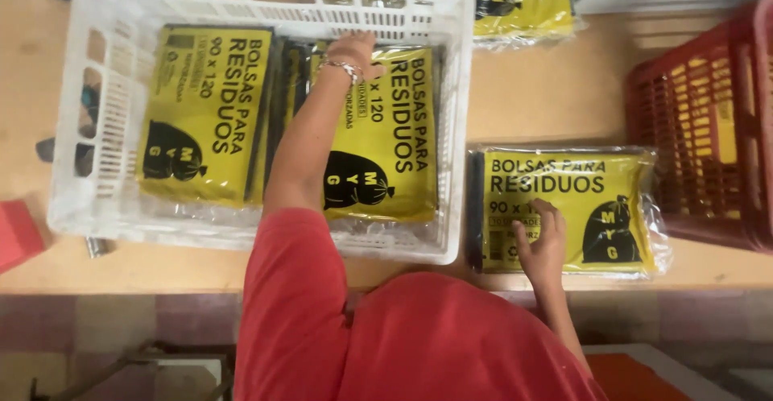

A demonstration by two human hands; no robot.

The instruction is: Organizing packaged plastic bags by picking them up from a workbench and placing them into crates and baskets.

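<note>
Yellow pack (pixel 564 208) lengthwise left-right

Glossy film packs, moulded plastic crates, matt wooden tabletop

A glossy, clear plastic film is seen around the flat yellow-and-black pack on the table (pixel 564 208), creased and shining at its edges; the same slick film is shown on the yellow pack in the crate (pixel 386 139) and its neighbour (pixel 205 111). The white lattice crate (pixel 459 119) is made of rigid moulded plastic, scuffed and dull, as is the red lattice crate (pixel 700 127). The pale tabletop (pixel 531 87) is presented as smooth, matt wood. A beaded metallic bracelet (pixel 348 68) is worn above soft red matt cloth sleeves (pixel 298 288).
</note>
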